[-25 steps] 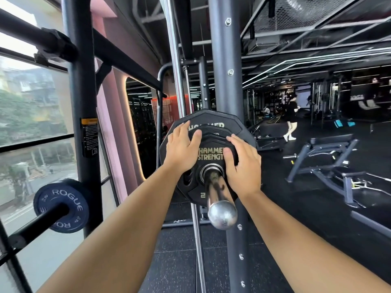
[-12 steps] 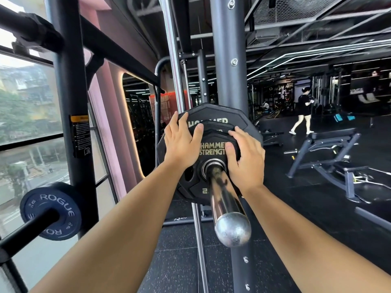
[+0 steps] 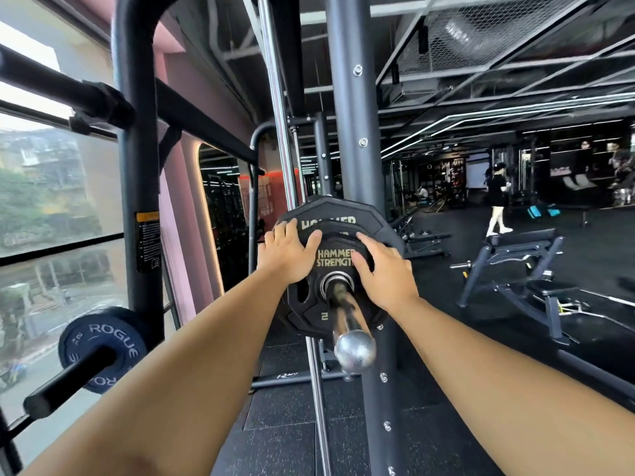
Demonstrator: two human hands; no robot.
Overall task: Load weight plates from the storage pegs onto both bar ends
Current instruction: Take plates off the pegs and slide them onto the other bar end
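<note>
Two flat palms, left hand (image 3: pixel 287 255) & right hand (image 3: pixel 385 273), press small black rubber-coated plate (image 3: pixel 335 259) along chrome bar sleeve (image 3: pixel 347 314); heavy, rigid, push by rim.

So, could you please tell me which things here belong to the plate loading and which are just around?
Job: left hand, right hand, small plate, big plate, bar, Rogue plate.
Around: bench, window, person.

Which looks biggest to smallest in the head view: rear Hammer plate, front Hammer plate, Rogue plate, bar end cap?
1. Rear Hammer plate
2. Front Hammer plate, partly hidden by both hands
3. Rogue plate, nearer the camera, so its true rank is unsure
4. Bar end cap
</note>
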